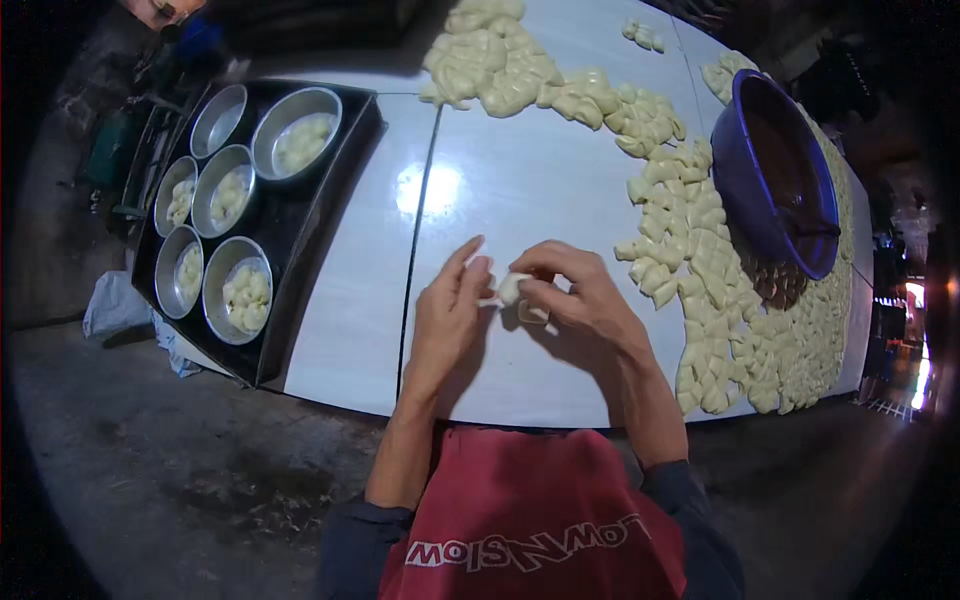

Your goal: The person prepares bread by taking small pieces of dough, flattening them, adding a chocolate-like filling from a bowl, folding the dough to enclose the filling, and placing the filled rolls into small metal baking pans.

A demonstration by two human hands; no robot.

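Over the white tabletop, my right hand (580,290) pinches a small pale piece of dough (513,289) between thumb and fingers. My left hand (452,305) is just left of it, thumb and fingers extended and apart, its fingertips close to the dough. Whether they touch it is hard to tell. Many cut dough pieces (690,215) lie in a broad band along the right side and far edge of the table. Nearest my right hand are the loose pieces at that band's inner edge (655,278).
A dark tray (325,200) on the left holds several round metal pans (222,332), most with dough pieces inside. On the right, a purple basin (735,165) with brown contents stands among the dough. A small dough cluster (643,36) lies at the far side. A pale bag (110,305) sits beyond the tray.
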